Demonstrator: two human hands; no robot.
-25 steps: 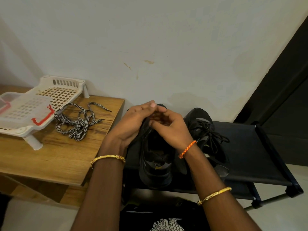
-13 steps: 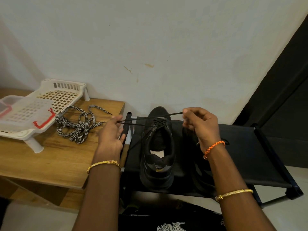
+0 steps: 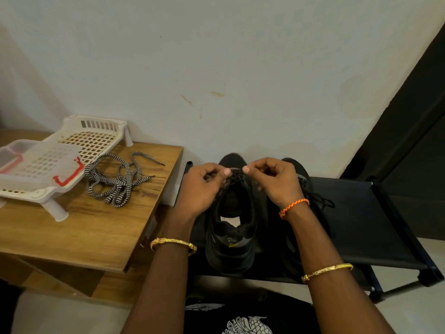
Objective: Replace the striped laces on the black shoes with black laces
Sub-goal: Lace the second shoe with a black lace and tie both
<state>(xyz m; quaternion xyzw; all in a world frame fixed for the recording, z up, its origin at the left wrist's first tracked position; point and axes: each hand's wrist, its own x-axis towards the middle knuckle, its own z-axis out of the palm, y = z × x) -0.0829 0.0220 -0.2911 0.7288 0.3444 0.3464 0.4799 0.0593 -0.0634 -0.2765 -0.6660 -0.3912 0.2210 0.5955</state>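
Observation:
A black shoe (image 3: 230, 237) stands on the black fabric rack (image 3: 356, 225), heel toward me. Its black lace (image 3: 237, 175) runs across the top eyelets. My left hand (image 3: 203, 189) pinches the lace at the shoe's left side, and my right hand (image 3: 272, 182) pinches it at the right side, thumbs nearly meeting over the tongue. A second black shoe (image 3: 305, 189) with black laces stands behind my right wrist, mostly hidden. The striped black-and-white laces (image 3: 115, 182) lie in a loose heap on the wooden table (image 3: 79, 237).
A white plastic basket rack (image 3: 94, 138) and a clear lidded box with red clips (image 3: 38, 165) sit at the table's back left. A wall rises right behind the shoes. A dark door frame (image 3: 409, 116) stands at the right.
Half a second ago my hands were spread wide, pulling the black lace ends taut to each side. Both have now come back together over the shoe's top eyelets.

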